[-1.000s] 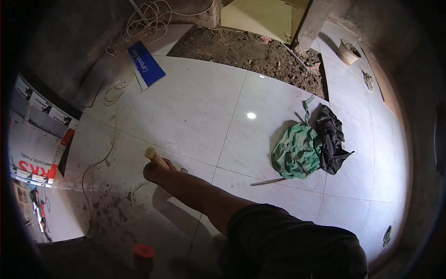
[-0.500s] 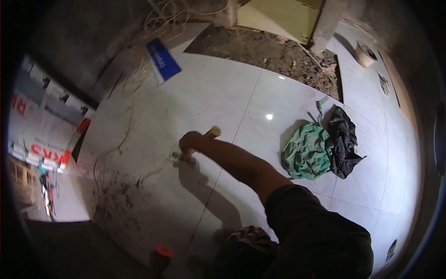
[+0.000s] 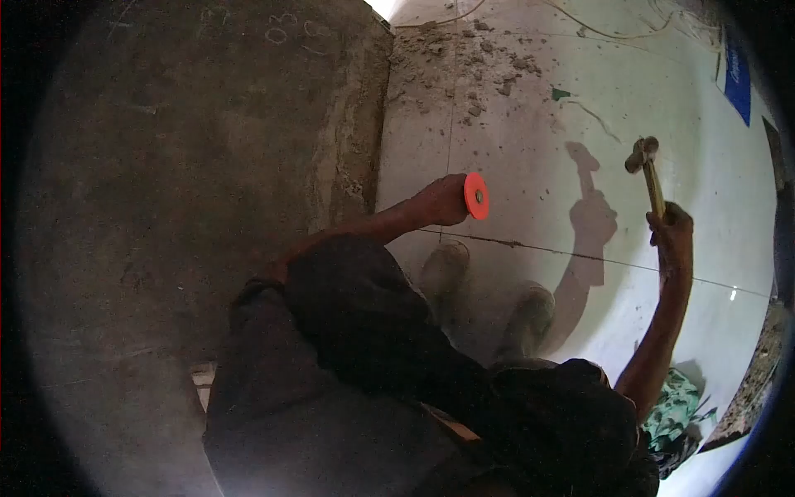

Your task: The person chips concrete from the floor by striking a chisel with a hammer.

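Observation:
My left hand [image 3: 448, 200] is closed in a fist around a chisel [image 3: 479, 197]. Only its round orange-red hand guard and the metal striking end at the centre show; the shaft is hidden in the fist. Off to the right, my right hand [image 3: 675, 234] grips a hammer [image 3: 653, 184] by its pale wooden handle. The hammer's head points away from me, above the tiles and well apart from the chisel. The shadow of hammer and hand falls on the floor between my two hands.
A rough concrete wall [image 3: 190, 141] with chalk marks rises close on the left. Broken rubble [image 3: 476, 79] lies on the white tiled floor [image 3: 530, 157] at its foot. My shoes [image 3: 530, 319] stand below. A green sack [image 3: 675, 406] and blue box [image 3: 737, 79] lie at right.
The view has swung left towards the concrete wall. My right hand has lifted the hammer from low over the tiles. My left hand with the chisel now shows clearly.

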A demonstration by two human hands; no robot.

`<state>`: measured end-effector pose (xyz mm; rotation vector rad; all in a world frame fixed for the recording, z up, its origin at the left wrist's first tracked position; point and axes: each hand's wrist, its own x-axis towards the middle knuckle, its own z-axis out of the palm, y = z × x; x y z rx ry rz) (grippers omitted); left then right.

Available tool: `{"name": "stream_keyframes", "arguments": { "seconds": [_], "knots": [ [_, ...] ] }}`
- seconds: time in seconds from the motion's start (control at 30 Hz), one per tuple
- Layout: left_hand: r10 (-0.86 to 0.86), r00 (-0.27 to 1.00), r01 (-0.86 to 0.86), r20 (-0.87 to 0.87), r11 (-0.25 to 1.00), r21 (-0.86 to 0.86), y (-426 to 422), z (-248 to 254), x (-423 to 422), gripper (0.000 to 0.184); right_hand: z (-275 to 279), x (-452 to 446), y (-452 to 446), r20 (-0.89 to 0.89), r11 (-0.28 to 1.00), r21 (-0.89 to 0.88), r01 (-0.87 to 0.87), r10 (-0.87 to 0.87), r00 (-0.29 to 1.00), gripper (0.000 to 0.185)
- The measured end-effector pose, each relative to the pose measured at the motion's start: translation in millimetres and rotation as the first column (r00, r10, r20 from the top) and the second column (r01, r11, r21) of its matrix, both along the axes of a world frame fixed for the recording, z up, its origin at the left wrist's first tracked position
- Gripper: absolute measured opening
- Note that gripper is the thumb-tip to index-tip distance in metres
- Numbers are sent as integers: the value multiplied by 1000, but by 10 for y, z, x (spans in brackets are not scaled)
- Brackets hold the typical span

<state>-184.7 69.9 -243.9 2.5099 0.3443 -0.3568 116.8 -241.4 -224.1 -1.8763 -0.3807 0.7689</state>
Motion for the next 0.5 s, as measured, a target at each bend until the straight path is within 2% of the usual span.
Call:
{"name": "stream_keyframes", "arguments": {
  "seconds": [0.03,0.1,0.13,0.17,0.2,0.23,0.27,0.3,0.33,0.37,0.43,0.47,0.5],
  "knots": [
    [9,1000,-9,-4,1000,-2,48,-13,-6,22,206,7,93,61,999,-5,-31,32,998,30],
    [2,1000,2,-27,991,137,210,-21,-27,25,508,87,288,157,994,4,-105,103,982,26],
    [6,1000,-3,-23,991,133,344,-14,-8,25,476,228,385,218,993,40,-111,100,971,26],
    [40,999,-35,-17,979,200,455,19,10,27,540,378,473,414,984,-44,-175,178,893,27],
    [73,997,-68,-8,962,264,566,33,13,30,644,499,563,438,976,97,-193,132,889,27],
    [80,997,-76,-4,962,262,627,168,58,30,855,622,696,460,971,103,-215,145,876,29],
    [93,990,-118,103,955,273,677,376,134,28,946,801,819,541,946,164,-280,151,827,30],
    [105,972,-163,211,946,279,739,535,209,26,1226,757,967,630,959,141,-247,106,770,31],
    [111,968,-172,224,946,276,834,621,277,26,1470,633,1160,550,909,352,-223,-9,835,33],
    [96,954,-173,285,950,261,962,694,346,28,1746,727,1289,445,873,346,-343,170,880,36],
    [95,926,-192,366,952,240,1222,746,446,29,2041,934,1591,465,750,391,-534,339,817,33],
    [79,945,-193,317,917,349,1379,724,511,29,2211,1004,1759,480,697,399,-596,396,783,32],
    [69,963,-186,260,871,455,1465,779,580,29,2460,977,1975,946,732,132,-668,108,306,29]
  ]
}}
